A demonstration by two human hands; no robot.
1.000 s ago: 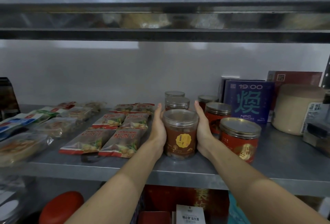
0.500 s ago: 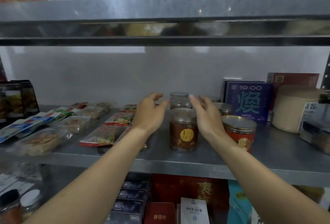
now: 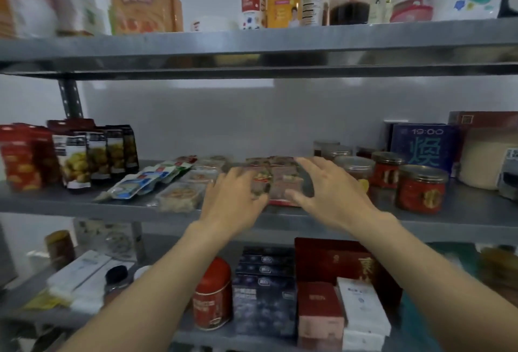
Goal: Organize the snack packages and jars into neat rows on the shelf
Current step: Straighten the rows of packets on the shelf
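Your left hand point(image 3: 235, 201) and right hand point(image 3: 333, 194), both spread wide, flank the flat red-edged plastic snack packets point(image 3: 284, 183), long axis near-to-far, left hand closer.

Soft even indoor light, motion blur, bowed wide-angle edges

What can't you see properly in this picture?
- Head view: the red snack packets are motion-blurred and partly covered by the left hand and right hand; whether the hands touch them is unclear.
- The brown jar is half hidden behind the right hand.
- The tan tub is cut off by the right edge.
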